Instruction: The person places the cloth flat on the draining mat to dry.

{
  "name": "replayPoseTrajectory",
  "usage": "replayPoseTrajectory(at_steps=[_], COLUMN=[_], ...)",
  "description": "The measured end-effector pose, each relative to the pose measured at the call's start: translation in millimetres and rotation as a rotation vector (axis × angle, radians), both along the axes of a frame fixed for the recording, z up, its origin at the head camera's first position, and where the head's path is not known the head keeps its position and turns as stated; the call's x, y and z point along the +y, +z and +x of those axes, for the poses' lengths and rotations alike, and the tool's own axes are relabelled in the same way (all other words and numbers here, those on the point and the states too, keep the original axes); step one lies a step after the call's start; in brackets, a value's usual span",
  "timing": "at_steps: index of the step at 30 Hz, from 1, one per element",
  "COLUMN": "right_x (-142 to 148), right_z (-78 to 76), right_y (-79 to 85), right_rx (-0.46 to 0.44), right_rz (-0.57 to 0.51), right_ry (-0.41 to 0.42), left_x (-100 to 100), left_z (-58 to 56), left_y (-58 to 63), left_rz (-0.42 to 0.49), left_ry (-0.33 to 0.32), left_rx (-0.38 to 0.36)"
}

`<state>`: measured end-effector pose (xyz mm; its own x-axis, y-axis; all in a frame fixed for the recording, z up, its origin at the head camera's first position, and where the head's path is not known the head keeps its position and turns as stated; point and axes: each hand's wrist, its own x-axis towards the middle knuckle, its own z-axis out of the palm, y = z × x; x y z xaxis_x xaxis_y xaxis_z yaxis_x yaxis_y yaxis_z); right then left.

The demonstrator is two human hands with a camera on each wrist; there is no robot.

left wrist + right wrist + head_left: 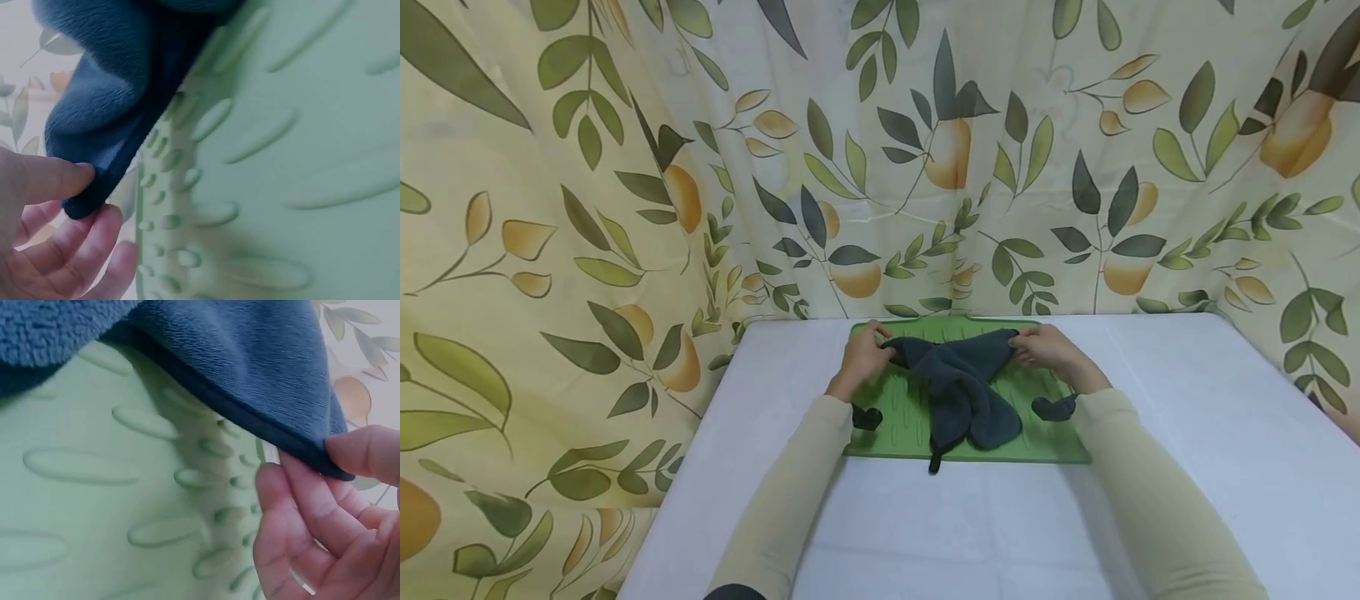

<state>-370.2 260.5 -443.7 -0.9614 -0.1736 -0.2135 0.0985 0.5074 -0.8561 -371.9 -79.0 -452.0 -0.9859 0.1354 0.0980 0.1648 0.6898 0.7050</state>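
A dark blue plush cloth (966,387) hangs bunched over a green ridged mat (887,433), with a small black loop (935,462) at its lower end. My left hand (863,360) pinches one upper corner between thumb and fingers; the left wrist view shows that cloth corner (94,181) in the grip. At the opposite upper corner, my right hand (1051,350) pinches the cloth edge (300,450), seen closely in the right wrist view. The cloth's lower part sags in folds between the hands, and whether it touches the mat I cannot tell.
The mat lies on a white-covered table (910,533) near its back edge. A curtain (910,208) printed with leaves and fruit stands behind and to the left. Dark strap-like pieces (1054,408) show beside both wrists.
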Motion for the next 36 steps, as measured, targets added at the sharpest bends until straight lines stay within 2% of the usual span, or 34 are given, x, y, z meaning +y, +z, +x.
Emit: replayPoseTrajectory(at_steps=[10, 14, 20, 24, 28, 36], right_x=[10, 13, 15, 15, 16, 15], right_z=[-2.7, -7.3, -10.4, -12.1, -14.4, -19.4], right_y=[12.6, 13.1, 11.4, 8.0, 0.0, -13.4], right_rx=[0.062, 0.088, 0.097, 0.117, 0.127, 0.159], right_rz=[0.066, 0.107, 0.095, 0.08, 0.087, 0.131], right_ry=[-0.083, -0.127, -0.179, -0.206, -0.226, -0.269], left_x=[-13, -14, -7, -1, 6, 11], left_z=[-14.5, -20.9, -31.1, -37.2, -41.2, -43.1], left_y=[14.1, 19.1, 24.3, 21.1, 11.5, -5.8], left_rz=[0.108, 0.122, 0.142, 0.127, 0.097, 0.139], left_ry=[0.053, 0.07, 0.106, 0.146, 0.177, 0.18], left_rx=[0.007, 0.042, 0.106, 0.128, 0.127, 0.143])
